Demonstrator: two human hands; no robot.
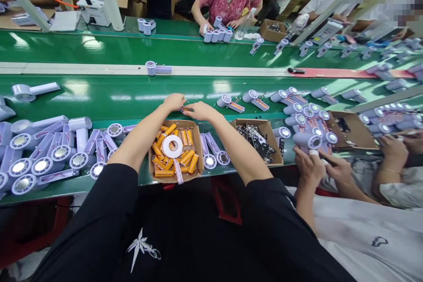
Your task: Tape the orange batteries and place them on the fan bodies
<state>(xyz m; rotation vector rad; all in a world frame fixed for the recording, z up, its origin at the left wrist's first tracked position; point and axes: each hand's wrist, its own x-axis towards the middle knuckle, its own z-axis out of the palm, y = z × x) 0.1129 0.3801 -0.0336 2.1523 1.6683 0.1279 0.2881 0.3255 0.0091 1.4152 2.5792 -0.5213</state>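
Head view: reaching past box (167,179) of orange cells (187,157) with left hand (174,102) and right hand (199,110) close together at 1 small part (185,109) on belt's (125,90) near side, mostly covered; cannot tell whether grasped or released by either. Showing 2 purple units (210,161) right of box.

1. Ahead of the fingers (194,106), the green tabletop (125,88) offers an open lane.
2. Heaped lilac housings (62,153) crowd the left.
3. A cardboard box (165,179) stands between the forearms (145,134).
4. A co-worker's hand (307,167) obstructs the right.
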